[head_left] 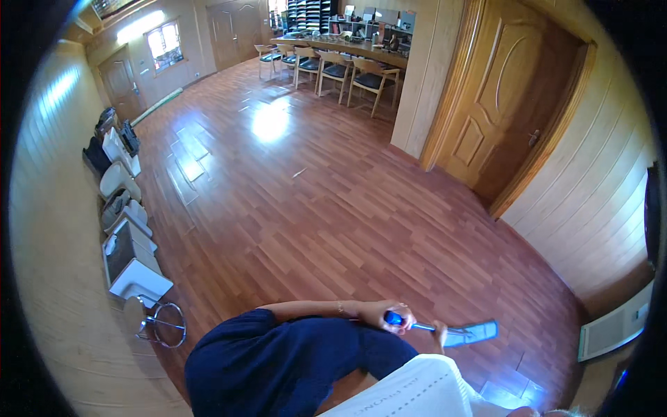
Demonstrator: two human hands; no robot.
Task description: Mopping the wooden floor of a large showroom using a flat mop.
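My left hand [388,316] is closed around the blue-ended top of a flat mop's handle [421,326]. My left forearm reaches across from a dark blue sleeve. Farther down the pole, my right hand [440,335] grips it, partly hidden by white fabric with dark print that covers most of that arm. Beyond the right hand, the mop's light-blue flat head [472,333] lies on the reddish-brown wood-look floor [333,229].
Along the left wall stand a round metal-framed stool [163,324], a white sink-like unit [135,267] and several pale seats. A long counter [347,48] with wooden chairs [372,80] is at the back. At right are a wooden door [511,90] and a white panel unit [615,326].
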